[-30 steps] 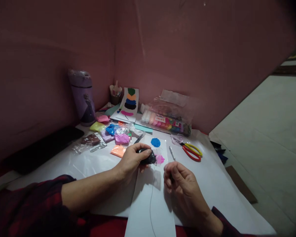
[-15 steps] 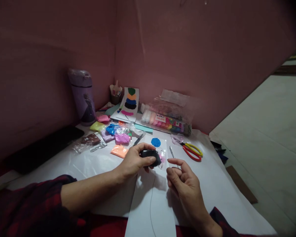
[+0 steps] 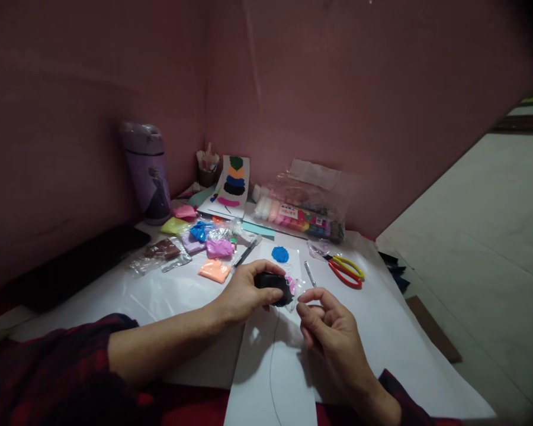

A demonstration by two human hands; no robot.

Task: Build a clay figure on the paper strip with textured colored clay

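My left hand [image 3: 244, 290] is closed around a lump of black clay [image 3: 273, 288], thumb on the near side and fingers over the top. Just to the right of it, my right hand [image 3: 331, 322] has its thumb and index fingertips drawn close together. Whether a small bit sits between them is too fine to see. Beneath both hands lies a white paper strip [image 3: 270, 378] with a thin curved line and a textured blue clay disc [image 3: 280, 254]. A clear wrapper with pink clay [image 3: 291, 284] shows beside the black lump.
Several bagged clay pieces, such as an orange packet [image 3: 214, 271], lie left. A pen [image 3: 247, 252], a metal tool [image 3: 310, 274] and red-yellow scissors [image 3: 346, 272] lie around the strip. Behind stand a purple bottle [image 3: 146, 174], a coloured clay card [image 3: 235, 188] and a clay bag [image 3: 297, 213].
My right thumb and index fingertips have come closer together and nearer the black clay. My left hand has turned the lump slightly, so more of its broad side shows.
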